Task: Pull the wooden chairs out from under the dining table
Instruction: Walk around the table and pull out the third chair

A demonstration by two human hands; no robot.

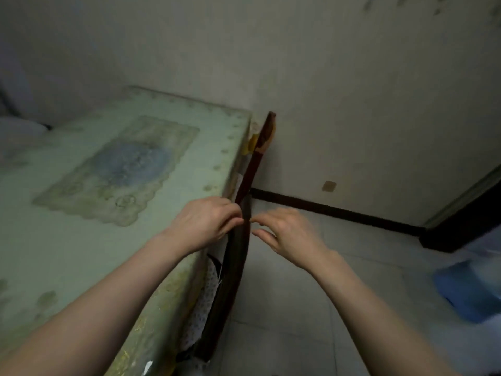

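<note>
Two dark wooden chair backs stand tight against the right edge of the dining table point(113, 240), which wears a pale green patterned cloth. The near chair back point(233, 270) curves from the bottom of the frame up to my hands. The far chair back point(260, 147) rises behind it toward the wall. My left hand point(206, 223) rests over the table edge with its fingertips on the top rail of the near chair. My right hand point(287, 234) hovers just right of that rail, fingers spread, thumb and forefinger close to the wood. The chair seats are hidden under the table.
A pale wall with a dark skirting board point(339, 213) runs behind the chairs. Light floor tiles point(298, 335) spread to the right. A blue object point(466, 289) lies on the floor at the far right. A dark door frame point(466, 221) stands at the right edge.
</note>
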